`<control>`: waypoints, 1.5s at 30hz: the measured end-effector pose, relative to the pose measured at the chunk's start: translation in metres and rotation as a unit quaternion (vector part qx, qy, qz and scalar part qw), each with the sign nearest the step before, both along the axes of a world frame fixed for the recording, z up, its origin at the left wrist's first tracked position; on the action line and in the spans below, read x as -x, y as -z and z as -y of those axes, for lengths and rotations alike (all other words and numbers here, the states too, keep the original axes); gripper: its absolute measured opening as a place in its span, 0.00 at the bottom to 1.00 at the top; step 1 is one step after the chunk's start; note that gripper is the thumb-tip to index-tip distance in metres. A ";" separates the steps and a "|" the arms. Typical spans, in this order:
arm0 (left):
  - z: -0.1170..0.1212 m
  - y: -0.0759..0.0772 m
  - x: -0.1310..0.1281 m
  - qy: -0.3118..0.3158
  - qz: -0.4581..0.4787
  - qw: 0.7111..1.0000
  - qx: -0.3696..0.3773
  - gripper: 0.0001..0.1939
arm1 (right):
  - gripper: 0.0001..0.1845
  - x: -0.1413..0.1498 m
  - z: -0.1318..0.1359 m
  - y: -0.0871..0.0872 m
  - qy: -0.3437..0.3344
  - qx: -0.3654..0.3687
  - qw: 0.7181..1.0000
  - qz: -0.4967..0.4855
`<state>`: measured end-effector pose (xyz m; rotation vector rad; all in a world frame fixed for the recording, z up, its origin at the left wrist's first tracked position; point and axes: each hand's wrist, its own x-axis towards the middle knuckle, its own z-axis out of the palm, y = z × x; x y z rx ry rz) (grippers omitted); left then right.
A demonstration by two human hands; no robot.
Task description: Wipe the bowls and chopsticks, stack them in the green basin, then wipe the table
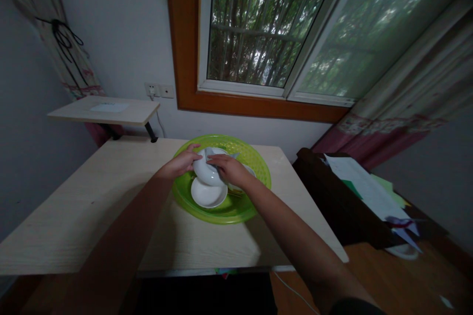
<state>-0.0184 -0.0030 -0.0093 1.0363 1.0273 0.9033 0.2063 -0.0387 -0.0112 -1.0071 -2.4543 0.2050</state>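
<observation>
A white bowl [205,171] is tilted over a green plastic basin [221,217], its rounded outside facing me. My left hand [184,161] grips the bowl's left edge, thumb and fingers closed around it. Against the bowl's upper side, my right hand [232,170] presses what looks like a thin grey cloth [210,151]; its fingers are bent over it. Below the held bowl, another white bowl [209,196] lies in the basin with its hollow up. Part of more white dishware [249,171] shows beside my right hand, mostly hidden by it. Thin yellowish sticks [235,193] lie under my right wrist.
The basin stands on a pale wooden table [92,202]. A small raised shelf [135,115] with a paper on it is at the back left. Behind are wall sockets [158,90] and a window [273,24]. Papers lie on a dark cabinet [358,187] at the right.
</observation>
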 end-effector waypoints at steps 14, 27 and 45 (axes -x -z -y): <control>0.008 -0.012 -0.001 -0.014 -0.013 1.000 0.002 0.40 | 0.16 -0.004 0.018 -0.029 0.204 0.014 0.974 0.099; 0.004 -0.005 -0.002 -0.003 -0.014 1.000 0.000 0.41 | 0.29 0.002 0.004 -0.008 0.043 -0.003 0.999 0.028; 0.007 -0.006 -0.002 0.003 -0.095 0.995 -0.030 0.42 | 0.24 -0.005 0.008 -0.007 -0.039 -0.006 0.999 -0.036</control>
